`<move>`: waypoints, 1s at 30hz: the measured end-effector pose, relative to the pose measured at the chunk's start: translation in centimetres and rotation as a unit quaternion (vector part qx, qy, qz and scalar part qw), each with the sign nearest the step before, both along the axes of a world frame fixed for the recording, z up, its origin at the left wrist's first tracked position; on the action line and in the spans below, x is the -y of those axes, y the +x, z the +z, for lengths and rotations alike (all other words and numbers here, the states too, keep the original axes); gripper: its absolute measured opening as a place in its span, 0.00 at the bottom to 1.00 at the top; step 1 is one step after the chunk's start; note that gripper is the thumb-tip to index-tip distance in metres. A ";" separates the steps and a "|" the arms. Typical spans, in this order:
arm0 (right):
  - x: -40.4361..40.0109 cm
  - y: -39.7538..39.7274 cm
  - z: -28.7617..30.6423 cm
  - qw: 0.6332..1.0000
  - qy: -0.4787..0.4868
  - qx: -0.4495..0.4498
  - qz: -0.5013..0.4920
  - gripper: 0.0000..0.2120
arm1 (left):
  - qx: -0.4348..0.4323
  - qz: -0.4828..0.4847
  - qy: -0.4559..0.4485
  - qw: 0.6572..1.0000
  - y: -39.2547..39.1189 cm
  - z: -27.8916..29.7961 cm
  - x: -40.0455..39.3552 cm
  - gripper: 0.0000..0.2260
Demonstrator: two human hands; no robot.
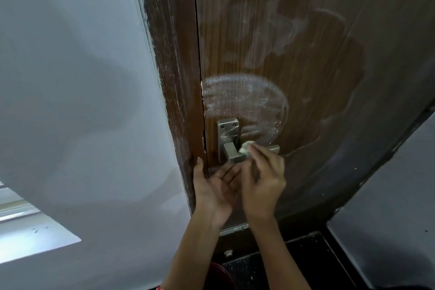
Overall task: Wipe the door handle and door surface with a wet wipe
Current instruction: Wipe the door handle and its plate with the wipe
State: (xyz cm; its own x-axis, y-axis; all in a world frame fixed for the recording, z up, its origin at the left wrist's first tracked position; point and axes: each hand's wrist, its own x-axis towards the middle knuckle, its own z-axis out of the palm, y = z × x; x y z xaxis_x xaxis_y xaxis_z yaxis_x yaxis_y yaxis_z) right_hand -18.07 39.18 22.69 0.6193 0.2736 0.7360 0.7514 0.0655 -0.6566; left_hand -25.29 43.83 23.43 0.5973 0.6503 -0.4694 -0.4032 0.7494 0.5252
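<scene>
Wet wipe (pixel 246 146), bunched small in our right hand's (pixel 263 186) pinch against the door handle (pixel 235 155), may slip out; left hand (pixel 211 189) open, empty.

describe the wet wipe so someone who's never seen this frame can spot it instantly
Start at the brown wooden door and drop to the silver metal door handle near its left edge. The wet wipe is the small crumpled whitish wad pressed on the lever by the right hand; it is the only soft, pale thing against the metal.
</scene>
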 end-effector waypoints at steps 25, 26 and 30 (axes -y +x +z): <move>-2.1 -3.3 1.2 0.715 0.221 -0.655 0.109 0.06 | -0.131 -0.032 0.123 0.983 -0.7 2.6 -1.8 0.27; -2.0 -3.2 1.4 0.649 0.220 -0.709 0.164 0.06 | -0.134 -0.027 0.123 0.983 -0.7 2.6 -1.8 0.27; -0.8 -1.6 2.8 0.573 0.187 -0.755 0.259 0.07 | -0.133 -0.018 0.125 0.983 -0.8 2.5 -2.1 0.27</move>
